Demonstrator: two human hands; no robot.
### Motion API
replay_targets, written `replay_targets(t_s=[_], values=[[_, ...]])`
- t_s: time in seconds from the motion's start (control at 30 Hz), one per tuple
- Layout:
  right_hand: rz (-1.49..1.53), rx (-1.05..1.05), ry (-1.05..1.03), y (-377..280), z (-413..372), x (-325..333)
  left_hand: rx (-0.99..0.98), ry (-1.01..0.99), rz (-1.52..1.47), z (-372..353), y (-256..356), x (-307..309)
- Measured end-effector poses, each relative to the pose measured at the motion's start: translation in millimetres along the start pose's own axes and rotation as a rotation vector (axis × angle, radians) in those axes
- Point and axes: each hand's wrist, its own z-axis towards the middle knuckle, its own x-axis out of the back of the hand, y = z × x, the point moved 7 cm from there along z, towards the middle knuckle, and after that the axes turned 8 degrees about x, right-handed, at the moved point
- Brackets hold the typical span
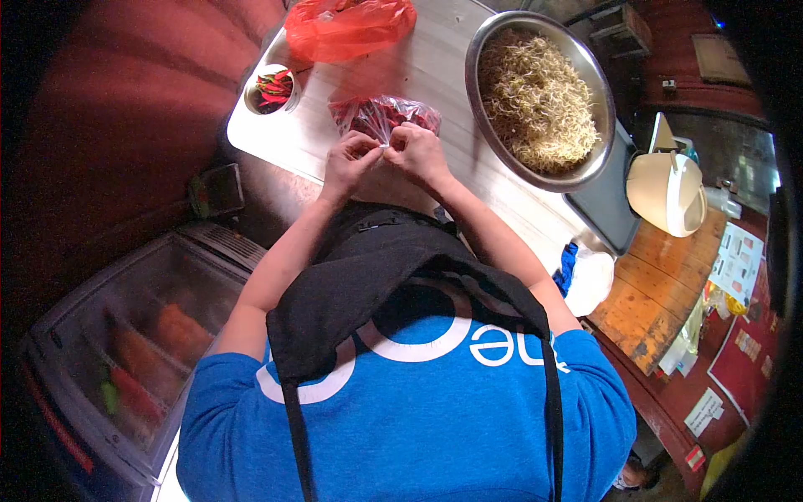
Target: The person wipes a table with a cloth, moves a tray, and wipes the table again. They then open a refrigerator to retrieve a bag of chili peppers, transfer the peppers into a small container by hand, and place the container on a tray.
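A clear plastic bag with dark red contents, perhaps chillies, lies on the white table in front of me. Its gathered neck is pinched between my left hand and my right hand. The fingertips of both hands nearly meet at the twisted plastic. To the left stands a white cup holding red and green chillies. Beyond the clear bag rests a red plastic bag, whose contents I cannot make out.
A large metal bowl full of bean sprouts occupies the right side, beside a grey tray. A cream-coloured container sits near a wooden table. At lower left is a glass-topped freezer.
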Motion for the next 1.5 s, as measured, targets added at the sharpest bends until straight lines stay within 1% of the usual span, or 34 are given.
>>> replay_targets(t_s=[0.03, 0.07, 0.13, 0.17, 0.23, 0.27, 0.33, 0.37, 0.43, 0.47, 0.5, 0.57, 0.6, 0.63, 0.7, 0.73, 0.8, 0.83, 0.9, 0.97, 1.0, 1.07, 1.1, 1.13, 1.17, 1.2, 1.23, 1.27, 1.3, 1.33, 1.37, 1.4, 1.43, 1.5], values=[[0.017, -0.011, 0.014, 1, 0, 0, 0.068, 0.008, -0.197, 0, -6, 0], [0.035, -0.022, 0.029, 3, 1, 1, 0.068, 0.007, -0.197, -1, -8, -1], [0.067, -0.021, 0.009, 7, 4, 1, 0.275, -0.063, -0.578, -3, -22, -8], [0.102, -0.017, -0.012, 8, 5, 0, 0.275, -0.062, -0.579, -3, -20, -6], [0.089, -0.011, -0.022, 4, 3, 1, 0.377, -0.180, -0.512, -4, -17, -6], [0.075, -0.006, -0.030, 0, 3, 3, 0.377, -0.181, -0.511, -1, -11, -3], [0.020, 0.038, -0.041, -13, 1, 7, -0.098, -0.201, 0.467, 3, 29, 0], [-0.035, 0.086, -0.051, -19, 1, 7, -0.091, -0.193, 0.467, 3, 34, 3], [-0.061, 0.085, -0.037, -16, 2, 4, -0.283, -0.244, 0.743, 3, 49, -3], [-0.092, 0.071, -0.020, -13, 1, 5, -0.238, -0.237, 0.646, 4, 49, -1], [-0.093, 0.070, -0.017, -8, 0, 6, -0.240, -0.239, 0.647, 4, 49, -1], [-0.061, 0.006, -0.039, 3, -2, 9, 0.090, -0.294, -0.137, 6, 35, 2], [-0.063, -0.003, -0.085, 6, -3, 8, 0.111, -0.323, -0.224, 5, 33, 1], [-0.063, -0.003, -0.084, 8, -6, 6, 0.112, -0.324, -0.223, 4, 34, 1], [-0.106, 0.248, 0.015, -4, -11, 6, 0.301, -0.359, -0.373, 2, 27, 0], [-0.106, 0.248, 0.018, -3, -13, 6, 0.300, -0.360, -0.371, 2, 27, 1], [-0.133, 0.213, -0.084, 2, -16, 0, 0.151, -0.447, -0.385, 1, 35, -4], [-0.139, 0.215, -0.073, 3, -20, 1, 0.141, -0.452, -0.380, -2, 33, -6], [-0.263, 0.309, -0.293, 6, -22, -15, 0.054, -0.255, -0.337, 3, 32, 8], [-0.289, 0.421, -0.200, 9, -27, -23, -0.096, -0.197, 0.007, 2, 22, 12], [-0.445, 0.473, -0.176, 21, -30, -41, -0.086, -0.245, 0.169, -2, 10, 6], [-0.448, 0.462, -0.114, 27, -32, -51, -0.122, -0.306, 0.436, -8, -14, -5], [-0.448, 0.441, -0.117, 31, -30, -56, -0.061, -0.265, 0.376, -8, -16, -7], [-0.369, 0.418, -0.152, 29, -26, -52, -0.026, -0.249, 0.402, -6, -12, -7], [-0.254, 0.359, -0.233, 10, -17, -31, 0.021, -0.238, 0.424, -3, -5, -4], [-0.200, 0.389, -0.114, -2, -11, -11, -0.008, -0.226, 0.436, 1, 8, -1], [-0.143, 0.417, 0.000, -9, -6, 5, -0.003, -0.197, 0.238, 5, 22, 5], [-0.150, 0.426, 0.015, -12, 1, 15, 0.008, -0.175, 0.036, 8, 32, 10], [0.052, 0.391, 0.017, -11, 9, 24, -0.004, -0.174, 0.042, 13, 41, 12], [0.258, 0.350, 0.015, -10, 16, 32, 0.069, -0.221, -0.116, 20, 46, 13], [0.260, 0.351, 0.020, -16, 21, 42, 0.146, -0.268, -0.274, 24, 47, 12], [0.303, 0.318, 0.050, -18, 28, 54, 0.056, -0.201, -0.161, 30, 56, 15], [0.345, 0.286, 0.081, -18, 35, 64, 0.054, -0.203, -0.157, 34, 62, 17], [0.313, 0.339, 0.126, -20, 41, 73, -0.164, -0.068, 0.150, 39, 88, 29]])
